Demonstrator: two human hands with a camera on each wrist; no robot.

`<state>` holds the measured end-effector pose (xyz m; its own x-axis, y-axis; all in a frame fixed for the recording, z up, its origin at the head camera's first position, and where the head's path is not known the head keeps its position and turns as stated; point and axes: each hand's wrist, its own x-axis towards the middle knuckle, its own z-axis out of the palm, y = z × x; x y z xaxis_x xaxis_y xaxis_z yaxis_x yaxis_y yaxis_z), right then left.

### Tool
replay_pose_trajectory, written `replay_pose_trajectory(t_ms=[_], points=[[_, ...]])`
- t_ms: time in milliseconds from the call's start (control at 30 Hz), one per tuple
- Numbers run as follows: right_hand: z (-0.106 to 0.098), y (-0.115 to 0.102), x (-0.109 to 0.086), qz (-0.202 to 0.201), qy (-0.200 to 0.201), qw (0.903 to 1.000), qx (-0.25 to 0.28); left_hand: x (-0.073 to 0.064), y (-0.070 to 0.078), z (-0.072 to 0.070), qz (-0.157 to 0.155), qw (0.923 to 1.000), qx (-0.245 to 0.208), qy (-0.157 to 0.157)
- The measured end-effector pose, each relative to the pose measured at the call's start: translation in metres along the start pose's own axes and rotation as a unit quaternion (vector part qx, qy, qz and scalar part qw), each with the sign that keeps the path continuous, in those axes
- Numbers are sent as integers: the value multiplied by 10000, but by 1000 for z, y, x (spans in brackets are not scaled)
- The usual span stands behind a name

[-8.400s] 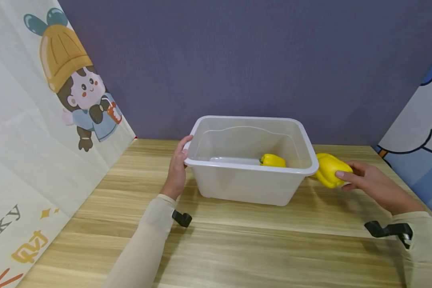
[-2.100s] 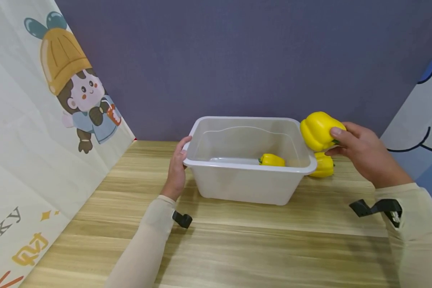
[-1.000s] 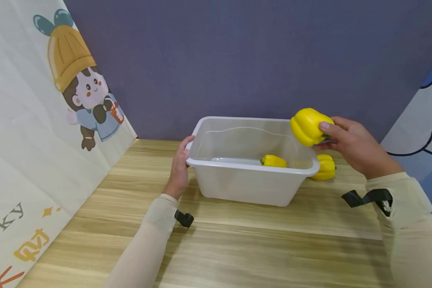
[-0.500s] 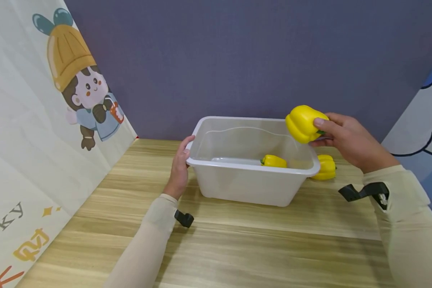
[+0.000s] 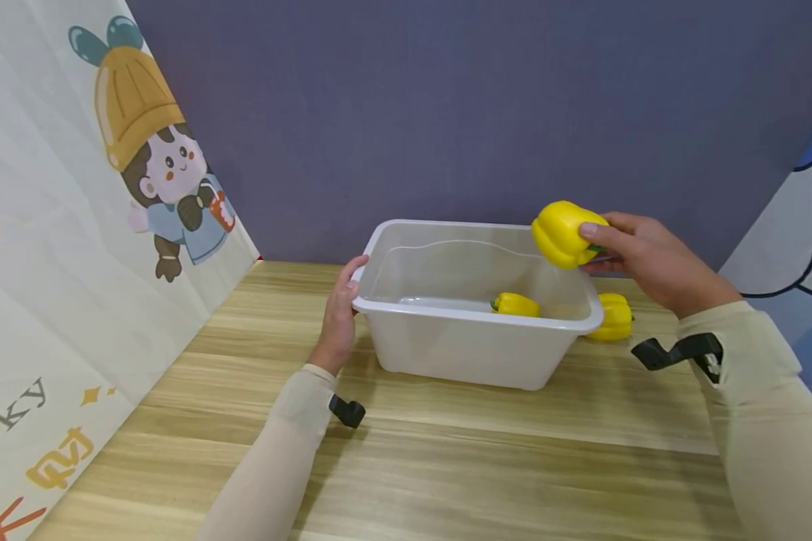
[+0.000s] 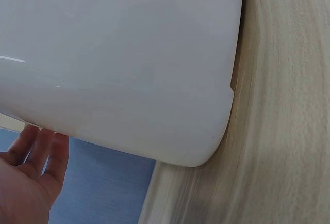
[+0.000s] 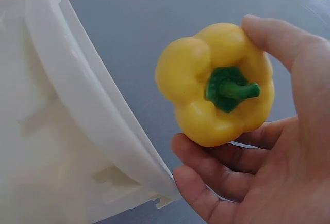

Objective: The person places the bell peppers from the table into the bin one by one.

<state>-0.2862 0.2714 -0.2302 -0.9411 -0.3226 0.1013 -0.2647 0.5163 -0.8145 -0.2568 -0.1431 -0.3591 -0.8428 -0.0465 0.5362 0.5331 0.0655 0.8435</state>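
In the head view, a white plastic bin (image 5: 467,349) stands on the wooden table, and my left hand (image 5: 337,319) grips its left rim. The left wrist view shows several left fingers (image 6: 55,157) at the bin's edge. My right hand (image 5: 656,259) holds a yellow bell pepper (image 5: 563,234) above the bin's right rim. Its green stem (image 7: 232,90) faces the right wrist camera, with the thumb on one side and fingers on the other. Inside the bin lies another yellow bell pepper (image 5: 516,304). A third yellow bell pepper (image 5: 614,317), partly hidden by the bin, rests outside to the right.
Behind the bin rises a dark blue-grey panel (image 5: 446,113). White sheets with printed cartoons stand at the left (image 5: 34,225) and right edges of the wooden table (image 5: 446,466).
My right hand has lifted the bell pepper from beside the bin and carried it up and left, over the right rim. The left hand has kept its hold on the bin.
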Motion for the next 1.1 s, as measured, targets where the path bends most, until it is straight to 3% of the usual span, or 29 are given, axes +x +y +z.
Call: replay_pose_trajectory(t_ms=[600, 1100], points=[[-10, 1, 35, 66, -335, 9989, -328, 8, -1, 11, -24, 9999, 124, 100], [-3, -17, 34, 49, -577, 9974, -423, 4, -1, 6, -29, 9999, 52, 87]])
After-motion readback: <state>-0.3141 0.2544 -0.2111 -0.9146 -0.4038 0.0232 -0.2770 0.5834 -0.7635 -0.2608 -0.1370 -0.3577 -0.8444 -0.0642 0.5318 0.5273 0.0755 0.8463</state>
